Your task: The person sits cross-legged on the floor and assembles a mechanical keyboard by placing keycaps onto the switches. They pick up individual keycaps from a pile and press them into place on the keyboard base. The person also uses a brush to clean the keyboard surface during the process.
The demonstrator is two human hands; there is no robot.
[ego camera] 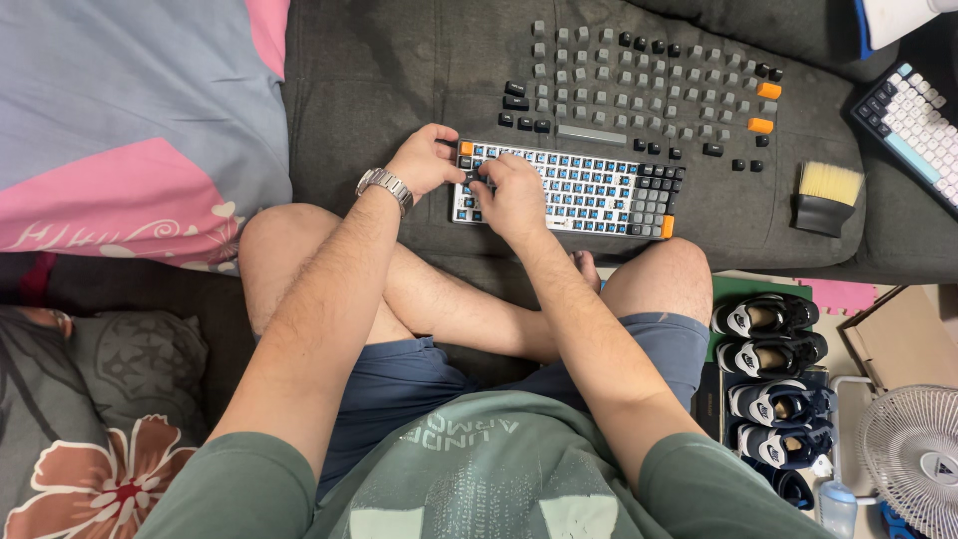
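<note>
A mechanical keyboard [599,190] lies on a dark grey cushion [379,90] in front of my crossed legs. Most of its keycaps are off, showing blue switches; dark caps remain at its right end. My left hand [424,158], with a metal wristwatch [385,186], holds the keyboard's upper left corner by an orange key. My right hand [511,192] presses down on the left part of the keyboard, fingers curled over a dark keycap; whether it grips a tool is hidden. Loose grey, black and orange keycaps [649,90] lie in rows behind the keyboard.
A small brush [826,196] with pale bristles lies right of the keycaps. A second keyboard [913,125] with white and blue caps sits far right. Pink and grey bedding [130,120] is at left; pairs of shoes [768,369], a cardboard box [903,334] and a fan [913,449] at lower right.
</note>
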